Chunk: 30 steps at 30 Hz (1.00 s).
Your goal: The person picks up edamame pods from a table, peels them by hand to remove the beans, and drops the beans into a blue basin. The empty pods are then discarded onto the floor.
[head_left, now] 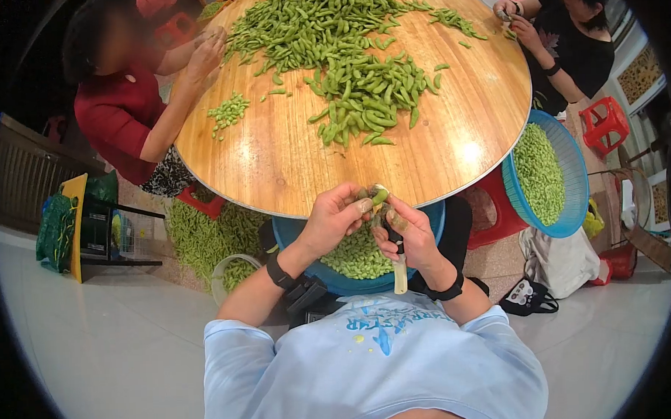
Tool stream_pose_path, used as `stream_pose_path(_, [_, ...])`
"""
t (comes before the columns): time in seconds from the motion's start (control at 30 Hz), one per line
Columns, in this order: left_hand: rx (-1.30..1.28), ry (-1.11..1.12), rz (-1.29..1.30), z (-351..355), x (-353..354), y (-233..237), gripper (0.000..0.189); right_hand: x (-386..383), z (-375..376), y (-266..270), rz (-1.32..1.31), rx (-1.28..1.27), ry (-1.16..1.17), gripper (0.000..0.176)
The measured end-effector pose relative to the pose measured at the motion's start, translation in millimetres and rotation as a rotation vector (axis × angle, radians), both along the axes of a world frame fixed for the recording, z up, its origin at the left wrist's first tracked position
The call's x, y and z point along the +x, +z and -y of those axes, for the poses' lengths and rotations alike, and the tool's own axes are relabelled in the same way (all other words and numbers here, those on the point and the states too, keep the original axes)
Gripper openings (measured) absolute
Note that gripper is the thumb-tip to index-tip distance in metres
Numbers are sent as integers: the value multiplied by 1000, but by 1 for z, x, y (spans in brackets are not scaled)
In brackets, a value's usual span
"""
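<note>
Both my hands meet over the near edge of the round table, above a blue basin. My left hand (340, 212) is closed, pinching one end of a green edamame pod (380, 197). From the other side the fingertips of my right hand (410, 235) touch the pod. A small knife (400, 275) is gripped in that right hand, its pale blade pointing down toward my shirt. Below, shelled beans (356, 257) fill the blue basin (282, 230). Unshelled pods (365, 98) lie heaped on the wooden table (275, 167).
At left a person in red (122, 121) sits by a small bean pile (229, 112); another person (577, 46) works at right. A blue basket (571, 194) of beans stands beside a red stool (491, 211). Empty-looking pods (211, 243) cover the floor near a white bucket (218, 276).
</note>
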<state>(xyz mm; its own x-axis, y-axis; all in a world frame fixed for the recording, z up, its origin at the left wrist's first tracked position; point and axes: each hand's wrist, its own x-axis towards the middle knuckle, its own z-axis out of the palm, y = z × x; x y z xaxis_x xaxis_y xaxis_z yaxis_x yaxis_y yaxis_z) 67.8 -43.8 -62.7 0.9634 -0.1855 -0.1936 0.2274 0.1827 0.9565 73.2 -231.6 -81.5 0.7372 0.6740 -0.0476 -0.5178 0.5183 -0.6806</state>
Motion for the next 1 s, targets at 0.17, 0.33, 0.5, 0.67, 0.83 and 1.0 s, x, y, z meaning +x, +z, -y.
stream_pose_path(0.17, [-24,9,65,2,-3,-6,17,-2,-1,-1,42,-35,-40,43])
stream_pose_path(0.33, [-149,10,30,0,-1,-13,16,-5,-9,3,20,-62,-148,34])
stream_pose_path(0.5, [-611,-126,-323,-5,0,-7,18,1,1,1,-223,153,45,24])
stream_pose_path(0.67, [-70,-97,45,-1,1,-1,19,2,2,3,-328,117,-6,24])
stream_pose_path(0.83, [871,-82,937,-7,-6,16,21,-6,-1,-4,-361,87,-3,23])
stream_pose_path(1.0, [885,35,1005,-6,-15,10,12,-11,-6,0,-312,39,-18,22])
